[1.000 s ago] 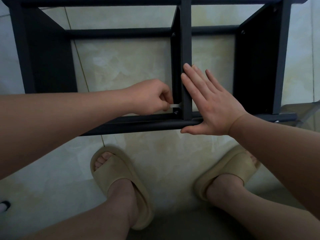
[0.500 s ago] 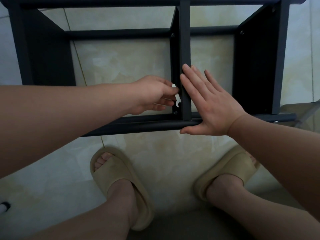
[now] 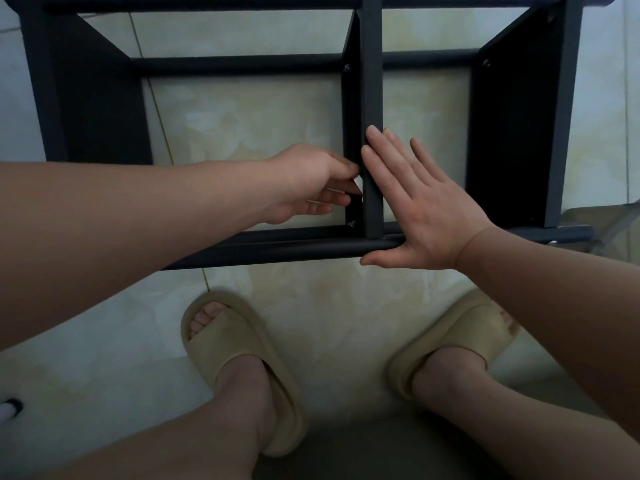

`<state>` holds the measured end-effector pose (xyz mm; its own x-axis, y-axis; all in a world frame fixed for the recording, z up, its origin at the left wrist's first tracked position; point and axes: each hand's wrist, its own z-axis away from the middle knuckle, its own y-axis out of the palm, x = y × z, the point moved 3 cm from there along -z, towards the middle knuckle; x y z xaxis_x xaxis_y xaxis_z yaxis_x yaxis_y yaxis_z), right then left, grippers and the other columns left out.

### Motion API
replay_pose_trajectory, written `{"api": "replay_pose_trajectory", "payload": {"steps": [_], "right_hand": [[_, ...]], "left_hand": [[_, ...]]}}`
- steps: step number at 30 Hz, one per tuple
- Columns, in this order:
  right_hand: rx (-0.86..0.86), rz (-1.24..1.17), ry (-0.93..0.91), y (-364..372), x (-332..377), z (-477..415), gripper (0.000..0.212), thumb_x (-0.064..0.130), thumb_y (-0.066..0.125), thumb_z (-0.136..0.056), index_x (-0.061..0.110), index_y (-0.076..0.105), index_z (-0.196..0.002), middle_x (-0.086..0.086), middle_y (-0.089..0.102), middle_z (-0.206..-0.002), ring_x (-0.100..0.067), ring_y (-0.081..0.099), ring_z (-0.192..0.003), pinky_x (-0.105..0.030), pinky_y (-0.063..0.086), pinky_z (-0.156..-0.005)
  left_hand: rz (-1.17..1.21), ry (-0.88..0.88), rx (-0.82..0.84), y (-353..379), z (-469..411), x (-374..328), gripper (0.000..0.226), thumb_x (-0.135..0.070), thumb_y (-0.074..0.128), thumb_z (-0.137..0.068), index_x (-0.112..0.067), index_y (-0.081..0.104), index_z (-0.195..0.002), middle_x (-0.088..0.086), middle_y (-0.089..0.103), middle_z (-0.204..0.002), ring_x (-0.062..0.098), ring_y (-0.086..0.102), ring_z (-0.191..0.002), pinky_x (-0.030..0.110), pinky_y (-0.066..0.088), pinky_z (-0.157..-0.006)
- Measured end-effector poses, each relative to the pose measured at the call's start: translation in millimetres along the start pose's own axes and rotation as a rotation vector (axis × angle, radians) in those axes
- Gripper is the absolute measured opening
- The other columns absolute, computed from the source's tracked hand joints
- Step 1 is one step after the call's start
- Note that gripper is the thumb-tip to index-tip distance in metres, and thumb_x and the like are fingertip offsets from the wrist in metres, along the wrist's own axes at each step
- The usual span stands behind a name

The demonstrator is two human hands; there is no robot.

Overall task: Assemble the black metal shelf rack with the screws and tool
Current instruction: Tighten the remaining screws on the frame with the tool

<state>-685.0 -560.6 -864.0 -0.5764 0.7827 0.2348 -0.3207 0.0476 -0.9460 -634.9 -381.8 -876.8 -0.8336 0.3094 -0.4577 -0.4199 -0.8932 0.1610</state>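
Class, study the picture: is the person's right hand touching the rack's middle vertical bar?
Touching. The head view shows the right hand flat, its fingers lying against the middle vertical bar with no gap, fingertips overlapping its edge.

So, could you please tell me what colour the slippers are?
Beige slippers, clearest in the head view.

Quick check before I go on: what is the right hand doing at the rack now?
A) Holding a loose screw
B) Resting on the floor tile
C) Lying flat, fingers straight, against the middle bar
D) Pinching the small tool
C: the right hand lies flat with straight fingers against the middle bar, holding nothing, while the left hand pinches the small pale tool.
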Motion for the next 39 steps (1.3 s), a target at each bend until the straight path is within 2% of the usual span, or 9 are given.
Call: {"api": "replay_pose_trajectory", "payload": {"steps": [6, 12, 17, 24, 39], "right_hand": [[-0.006, -0.005, 0.003, -0.3, -0.7, -0.1, 0.123, 0.087, 0.041, -0.082, -0.001, 0.007, -0.161, -0.020, 0.000, -0.169, -0.035, 0.003, -0.157, -0.057, 0.014, -0.125], [-0.004, -0.002, 0.005, -0.1, -0.1, -0.5, 0.123, 0.087, 0.042, -0.082, -0.001, 0.007, -0.161, -0.020, 0.000, -0.169, -0.034, 0.003, -0.157, -0.056, 0.014, -0.126], [-0.007, 0.002, 0.002, -0.1, -0.1, -0.2, 0.123, 0.088, 0.041, -0.082, -0.001, 0.006, -0.161, -0.020, 0.000, -0.169, -0.034, 0.002, -0.157, -0.056, 0.014, -0.125], [-0.011, -0.001, 0.000, -0.8, 0.3, -0.3, 0.123, 0.087, 0.042, -0.082, -0.002, 0.008, -0.160, -0.021, 0.002, -0.169, -0.035, 0.004, -0.157, -0.057, 0.015, -0.125], [0.000, -0.007, 0.001, -1.0, 0.1, 0.1, 0.123, 0.086, 0.042, -0.082, -0.001, 0.006, -0.161, -0.020, 0.000, -0.169, -0.035, 0.001, -0.157, -0.056, 0.013, -0.126]], "left_hand": [[0.004, -0.002, -0.022, -3.3, -0.4, 1.0, 0.011, -0.027, 0.060, -0.098, -0.022, 0.069, -0.104, -0.003, 0.075, -0.093, 0.010, 0.068, -0.078, 0.027, 0.049, -0.074], [0.024, -0.012, -0.001, -1.2, -0.5, -1.4, 0.011, -0.026, 0.057, -0.100, -0.020, 0.066, -0.103, -0.006, 0.074, -0.082, 0.008, 0.066, -0.075, 0.026, 0.048, -0.074], [0.021, -0.045, 0.021, 1.8, 0.9, 1.3, 0.013, -0.024, 0.054, -0.101, -0.018, 0.065, -0.096, -0.005, 0.074, -0.082, 0.007, 0.064, -0.072, 0.022, 0.046, -0.068], [0.025, -0.065, 0.016, 4.4, 0.9, 2.6, 0.017, -0.022, 0.052, -0.103, -0.016, 0.063, -0.091, -0.005, 0.073, -0.074, 0.008, 0.064, -0.070, 0.022, 0.046, -0.066], [0.027, -0.048, 0.044, 4.8, 0.8, 7.1, 0.019, -0.020, 0.048, -0.104, -0.016, 0.062, -0.091, -0.006, 0.074, -0.073, 0.006, 0.064, -0.069, 0.021, 0.045, -0.063]]}}
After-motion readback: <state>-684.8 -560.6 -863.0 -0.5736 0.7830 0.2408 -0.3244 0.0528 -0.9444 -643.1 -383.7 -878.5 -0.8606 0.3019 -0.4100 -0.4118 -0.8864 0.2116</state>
